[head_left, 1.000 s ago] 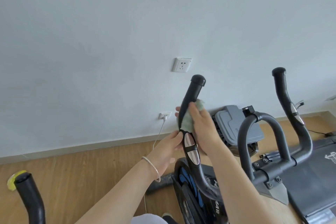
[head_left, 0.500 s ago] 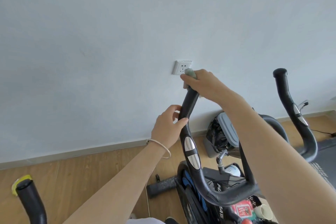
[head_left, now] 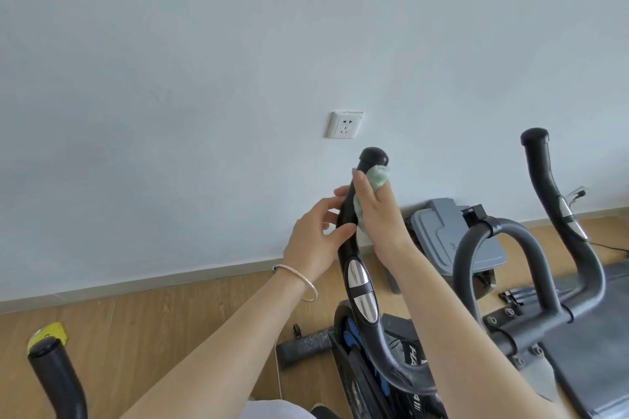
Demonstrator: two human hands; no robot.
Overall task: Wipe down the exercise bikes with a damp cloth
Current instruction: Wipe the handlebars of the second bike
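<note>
Gripping the pale green cloth (head_left: 369, 196) in my right hand (head_left: 379, 218), pressed against the upper part of the bike's left handlebar (head_left: 350, 231), just below its rounded black end cap (head_left: 372, 156). Cloth is bunched between palm and bar; a bit pokes out above my fingers, another edge shows on the bar side. Left hand (head_left: 315, 243) steadies the same bar from the other side, thumb and fingers loosely curled around it, not a full clamp, slightly lower than the right hand. Silver bangle (head_left: 295, 282) on that wrist. Chrome pulse sensor pads (head_left: 360, 289) sit on the bar right below both hands, uncovered. Right handlebar (head_left: 558, 214) stands upright well to the right, untouched, with its own sensor pad. Grey centre loop bar (head_left: 500, 248) between the two. Behind it, a grey lidded bin (head_left: 452, 235) against the wall, lid shut. White wall socket (head_left: 344, 125) above and left of the end cap. Second bike's black grip (head_left: 56, 378) at lower left, yellow tag (head_left: 47, 335) near its tip. Wooden floor (head_left: 153, 326) underneath, dark treadmill deck (head_left: 599, 343) at far right.
</note>
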